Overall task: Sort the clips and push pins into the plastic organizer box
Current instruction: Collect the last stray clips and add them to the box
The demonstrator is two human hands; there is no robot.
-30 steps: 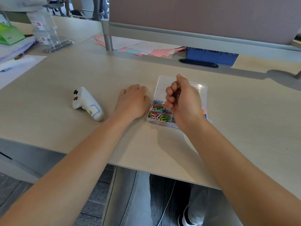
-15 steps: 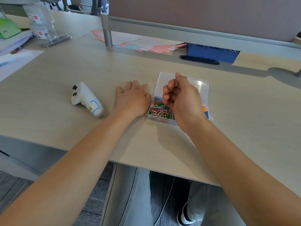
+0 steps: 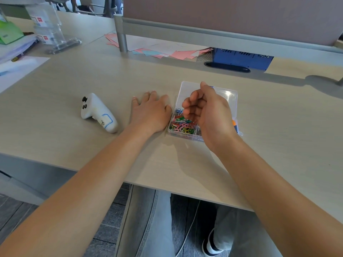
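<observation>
My left hand [image 3: 150,115] lies flat on the worktop [image 3: 278,127], fingers straight and together, palm down, just beside the left wall of the plastic organizer box [image 3: 179,93]. My right hand [image 3: 209,112] hangs over the box with fingers curled in toward the palm; whether anything is pinched inside them, I cannot tell. The box is clear, lid off or open, sitting on the worktop right of centre. Its near-left compartment holds a heap of coloured paper clips [image 3: 182,125], pink, green, yellow, blue. Something orange and blue [image 3: 234,125] shows at the box's right edge past my wrist, too hidden to name. The far compartments look bare where visible, with glare on the plastic.

The worktop is pale wood-grain laminate. A white controller [image 3: 98,113] with two dark buttons and a blue-outlined label lies left of my left hand, apart from it. At the back runs a grey partition rail [image 3: 204,34] on a round post, with a mauve screen panel above. Under the rail lie loose pink, white and pale blue paper sheets [image 3: 167,51], then a blue crate [image 3: 243,58] and a dark oval cable slot [image 3: 227,66] in front of it. Far left: a clear plastic stand [image 3: 53,34] with red-marked labels, a green folder, stacked papers, a white sheet. Below the worktop edge, my grey trousers [image 3: 148,229], a shoe, a white cable and dark floor tiles.
</observation>
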